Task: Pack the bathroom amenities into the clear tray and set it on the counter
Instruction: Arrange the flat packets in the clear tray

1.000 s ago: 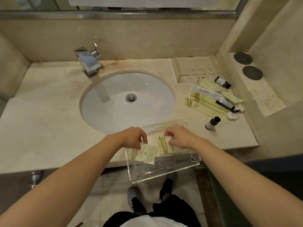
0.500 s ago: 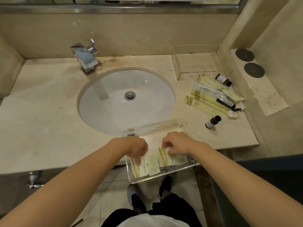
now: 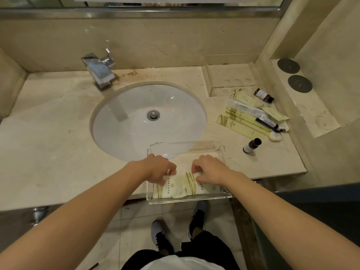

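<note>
A clear tray (image 3: 185,145) lies flat on the counter's front edge, partly over the sink rim and overhanging the floor. Two cream sachets with gold stripes lie in it side by side: the left sachet (image 3: 171,189) and the right sachet (image 3: 196,187). My left hand (image 3: 157,168) has curled fingers on the left sachet's top edge. My right hand (image 3: 209,169) pinches the right sachet's top edge. More amenities (image 3: 251,117) lie in a pile on the counter to the right: long cream packets, a wrapped toothbrush, a dark tube.
A small brown bottle (image 3: 252,145) lies just right of the tray, another (image 3: 264,95) behind the pile. The white sink (image 3: 136,129) and chrome tap (image 3: 99,72) fill the middle. A recessed ledge (image 3: 229,80) sits at the back right, two dark discs (image 3: 300,83) on a raised shelf.
The tray has come down from a tilt to lie flat on the counter edge. Both sachets have settled flat in it, with my hands still at their top edges.
</note>
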`<state>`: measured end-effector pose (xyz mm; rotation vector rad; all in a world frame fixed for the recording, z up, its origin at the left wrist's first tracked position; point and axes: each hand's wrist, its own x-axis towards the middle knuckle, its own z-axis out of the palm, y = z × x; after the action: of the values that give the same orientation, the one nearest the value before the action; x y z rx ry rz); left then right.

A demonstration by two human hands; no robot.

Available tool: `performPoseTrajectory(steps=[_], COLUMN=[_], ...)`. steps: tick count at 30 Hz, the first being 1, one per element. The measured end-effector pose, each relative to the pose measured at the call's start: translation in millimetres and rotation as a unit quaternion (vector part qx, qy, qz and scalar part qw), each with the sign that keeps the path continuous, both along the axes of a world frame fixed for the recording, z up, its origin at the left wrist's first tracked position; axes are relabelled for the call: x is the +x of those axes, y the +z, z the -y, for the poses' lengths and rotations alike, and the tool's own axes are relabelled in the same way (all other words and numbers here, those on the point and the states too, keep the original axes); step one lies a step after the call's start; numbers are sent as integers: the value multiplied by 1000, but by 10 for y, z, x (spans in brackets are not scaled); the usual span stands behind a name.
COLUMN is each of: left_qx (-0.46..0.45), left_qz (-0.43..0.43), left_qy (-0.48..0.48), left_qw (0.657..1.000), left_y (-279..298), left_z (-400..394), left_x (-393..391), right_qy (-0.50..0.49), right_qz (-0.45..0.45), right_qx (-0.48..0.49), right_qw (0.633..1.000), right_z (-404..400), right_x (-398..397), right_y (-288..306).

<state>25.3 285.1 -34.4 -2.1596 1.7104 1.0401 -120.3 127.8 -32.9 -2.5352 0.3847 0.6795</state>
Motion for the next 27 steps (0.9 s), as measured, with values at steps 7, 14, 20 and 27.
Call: performPoseTrajectory(steps=[7,14,20,27], left_qx=[36,62,27,41], left_qz=[2,42,92,30], left_qy=[8,24,18,63], left_qw=[999,997,995,997], left_y=[-16,43,-23,63], left_z=[18,91,92,174], left_x=[-14,-107,-185,-55], right_qy=[12,-2,1,-57], right_qz=[-16,-11,-4,50], right_qx=[6,0,0,3], right_qw=[1000,1000,1000,997], right_z=[24,44,30,174], right_x=[10,-21,-36,18], right_y=[6,-14,-30,103])
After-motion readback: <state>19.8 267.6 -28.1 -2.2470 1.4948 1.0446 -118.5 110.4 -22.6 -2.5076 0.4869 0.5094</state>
